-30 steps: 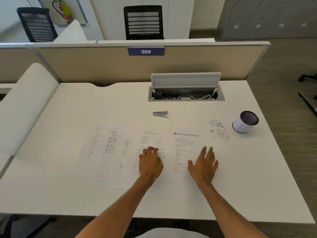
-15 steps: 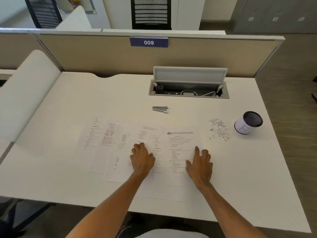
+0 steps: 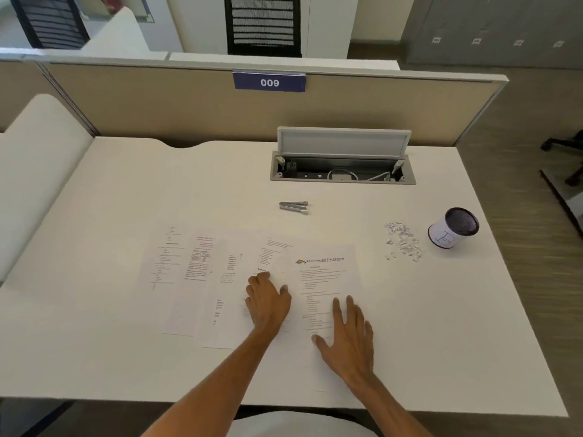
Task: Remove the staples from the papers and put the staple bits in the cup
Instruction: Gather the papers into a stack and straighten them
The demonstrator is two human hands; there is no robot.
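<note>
Several printed papers [image 3: 202, 279] lie overlapped across the middle of the white desk [image 3: 94, 342]. My left hand [image 3: 267, 302] rests flat on the middle sheets, fingers together. My right hand [image 3: 350, 339] lies flat, fingers spread, on the lower part of the rightmost sheet with a coloured letterhead [image 3: 325, 266]. A metal staple remover [image 3: 294, 206] lies beyond the papers, untouched. A small heap of staple bits [image 3: 402, 240] sits to the right, beside a white cup with a dark rim [image 3: 454, 228]. Neither hand holds anything.
An open cable tray with a raised lid [image 3: 343, 159] is set into the desk at the back. A beige partition with a "009" label [image 3: 269, 82] closes the far side. The desk's right edge runs just past the cup.
Both hands have slid back toward me over the papers, and my right fingers have spread wider. The view has tilted a little downward.
</note>
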